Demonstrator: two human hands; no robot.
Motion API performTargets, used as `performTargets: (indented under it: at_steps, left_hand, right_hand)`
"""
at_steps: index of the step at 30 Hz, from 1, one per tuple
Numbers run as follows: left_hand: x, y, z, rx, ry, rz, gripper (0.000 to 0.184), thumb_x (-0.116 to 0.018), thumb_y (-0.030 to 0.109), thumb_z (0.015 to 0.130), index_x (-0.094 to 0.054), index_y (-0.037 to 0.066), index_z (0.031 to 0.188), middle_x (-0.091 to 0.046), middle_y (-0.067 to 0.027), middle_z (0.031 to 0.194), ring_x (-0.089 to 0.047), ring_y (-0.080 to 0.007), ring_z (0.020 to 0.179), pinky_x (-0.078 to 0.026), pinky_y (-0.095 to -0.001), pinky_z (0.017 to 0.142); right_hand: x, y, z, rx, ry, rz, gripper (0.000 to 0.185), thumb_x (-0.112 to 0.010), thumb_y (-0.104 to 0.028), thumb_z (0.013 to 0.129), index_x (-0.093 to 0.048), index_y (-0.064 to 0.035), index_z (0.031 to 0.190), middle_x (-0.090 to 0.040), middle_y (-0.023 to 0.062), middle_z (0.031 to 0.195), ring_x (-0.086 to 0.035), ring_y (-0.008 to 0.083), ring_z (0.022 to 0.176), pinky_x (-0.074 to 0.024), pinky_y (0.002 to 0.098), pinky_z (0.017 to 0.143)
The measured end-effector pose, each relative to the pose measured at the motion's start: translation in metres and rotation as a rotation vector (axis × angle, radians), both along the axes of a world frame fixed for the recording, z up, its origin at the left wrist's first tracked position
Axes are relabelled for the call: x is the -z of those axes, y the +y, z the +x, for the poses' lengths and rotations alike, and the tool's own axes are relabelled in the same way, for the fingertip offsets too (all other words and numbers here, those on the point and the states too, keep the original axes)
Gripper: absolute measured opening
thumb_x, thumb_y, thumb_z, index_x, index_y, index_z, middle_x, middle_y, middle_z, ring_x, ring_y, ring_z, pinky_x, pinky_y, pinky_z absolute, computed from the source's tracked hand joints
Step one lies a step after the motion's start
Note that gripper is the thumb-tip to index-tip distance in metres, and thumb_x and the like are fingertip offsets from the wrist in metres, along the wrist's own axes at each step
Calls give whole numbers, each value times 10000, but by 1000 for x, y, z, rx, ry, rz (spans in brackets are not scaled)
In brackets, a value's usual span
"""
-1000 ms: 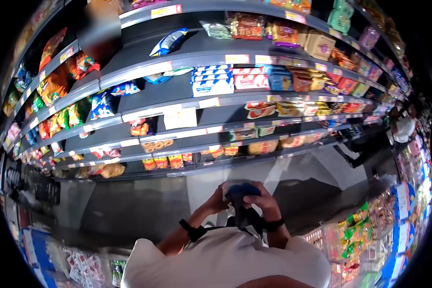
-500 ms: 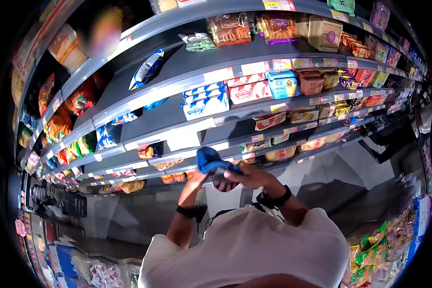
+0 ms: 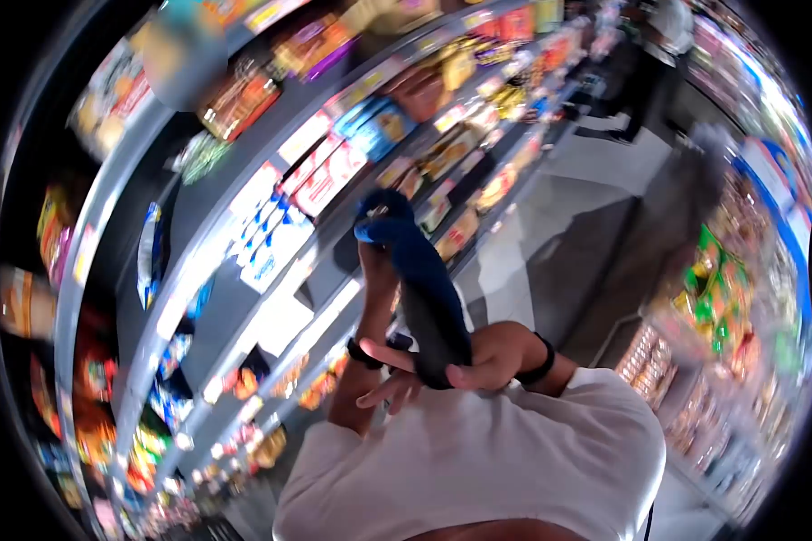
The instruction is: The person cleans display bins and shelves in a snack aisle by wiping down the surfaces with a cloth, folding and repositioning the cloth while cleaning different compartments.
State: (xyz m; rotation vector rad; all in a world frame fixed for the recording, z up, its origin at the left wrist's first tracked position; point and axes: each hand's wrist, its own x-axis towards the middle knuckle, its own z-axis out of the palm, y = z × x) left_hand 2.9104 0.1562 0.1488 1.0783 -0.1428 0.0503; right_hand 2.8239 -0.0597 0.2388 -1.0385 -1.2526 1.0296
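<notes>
A long dark blue and black item (image 3: 429, 288), perhaps folded cloth or an umbrella, stretches from upper left to lower right in front of my chest. My left hand (image 3: 379, 266) is closed round its blue upper end, the fingers mostly hidden. At its black lower end is my right hand (image 3: 478, 359), gripping it between thumb and fingers, with some fingers spread out beneath. Both wrists carry black bands. Motion blurs the scene.
Shelves (image 3: 235, 203) of packaged snacks run diagonally along the left. Green bags (image 3: 717, 288) and clear bins of packets (image 3: 645, 361) are at the right. Another person (image 3: 654, 68) in dark trousers stands on the aisle floor (image 3: 559, 216) at the upper right.
The view has turned right and the shelves now slant steeply. The blue item, bunched between my hands before, is now stretched out lengthwise, with my right hand lower and nearer my chest.
</notes>
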Motion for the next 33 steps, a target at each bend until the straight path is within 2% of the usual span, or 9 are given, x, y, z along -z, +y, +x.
performTargets:
  at_steps: [4,5,8,12,16,20,25,30,33]
  left_hand:
    - [39,-53,-12,360,140,-9,435,-563,143,937,-440,53,1344,-573,-90,1210,-586,-197,1063,-491,-344,906]
    - [54,-65,-26,466,199,5,423,-562,154,939,-451,53,1335,-578,-92,1206,-592,-202,1061,-495,-350,903]
    - [98,-96,-74,785,411,43,392,-559,188,946,-484,55,1307,-594,-96,1193,-608,-215,1053,-508,-366,894]
    - [142,-141,-125,1103,659,94,362,-556,234,955,-529,56,1270,-615,-102,1176,-629,-233,1042,-525,-387,882]
    - [154,-193,-138,1267,851,283,349,-552,279,963,-574,58,1232,-636,-109,1159,-650,-251,1031,-543,-409,869]
    - [83,-235,-191,1220,155,64,643,-396,556,996,-398,88,1437,-406,-95,1496,-441,-226,1337,-394,-480,1065]
    - [103,-280,-235,1340,236,154,594,-420,469,1023,-369,85,1474,-408,-71,1497,-363,-210,1394,-246,-445,1183]
    - [170,-351,-275,1362,303,294,604,-523,398,1002,-320,140,1508,-405,4,1458,-440,-117,1272,-365,-376,1076]
    - [132,-387,-310,1622,513,253,777,-743,14,812,-341,128,1467,-446,-31,1387,-478,-139,1229,-431,-340,1012]
  right_hand:
    - [-3,-40,-58,412,-30,-383,638,-266,-509,1052,-570,-2,1291,-612,158,1202,-520,184,1116,-382,296,1005]
    - [8,-45,-71,487,-65,-384,586,-247,-485,1057,-328,-38,1427,-593,129,1222,-516,197,1084,-395,302,977]
    - [-8,-58,-129,849,-50,-863,622,-252,-591,1022,-591,-133,1271,-629,175,912,-593,311,859,-462,382,825]
    - [32,-64,-211,1429,-21,-866,570,-285,-594,1014,-442,-237,1430,-657,199,1000,-621,378,883,-463,414,781]
    - [83,-118,-262,1694,-144,-884,612,-284,-520,1035,-406,-70,1432,-381,212,1484,-269,428,1400,-255,457,1150]
    - [149,-167,-308,1959,-413,-1049,536,-351,-431,1041,-402,-48,1411,-349,227,1486,-269,459,1375,-240,474,1158]
    - [198,-200,-322,2067,-559,-850,446,-394,-397,1026,-508,-23,1240,-469,253,1333,-361,464,1285,-290,488,1114]
    - [254,-255,-388,2031,-413,-1103,505,-352,-454,1028,-486,-67,1323,-451,205,1404,-405,413,1279,-327,514,1058]
    - [304,-295,-428,1966,-119,-929,464,-466,-376,992,-472,-95,1362,-520,199,1355,-481,400,1227,-385,478,1030]
